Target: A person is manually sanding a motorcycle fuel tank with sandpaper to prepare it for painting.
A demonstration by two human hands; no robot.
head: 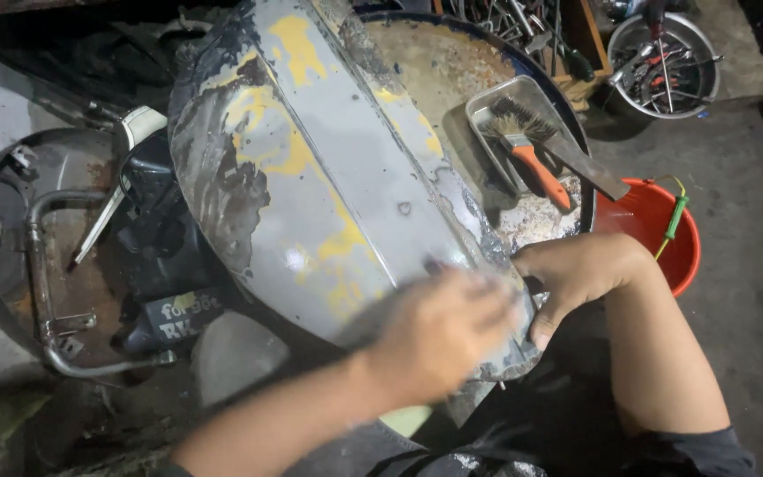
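The metal panel point(311, 177), a curved grey body part with patches of yellow paint and bare dark spots, lies across a round drum point(452, 62) and slopes down toward the person, which puts its lower edge within reach of both hands. The right hand point(580, 274) clamps that lower edge, fingers curled over the top face and thumb hooked under the rim, apparently to steady the panel. The left hand point(439, 331) presses on the surface just beside it; it is blurred, so how far its fingers are spread, and whether they hold anything, cannot be told. Behind the panel, on the drum top, a metal tray point(492, 110) holds a brush point(523, 141) with an orange handle. A red bucket point(655, 230) stands beside the drum.
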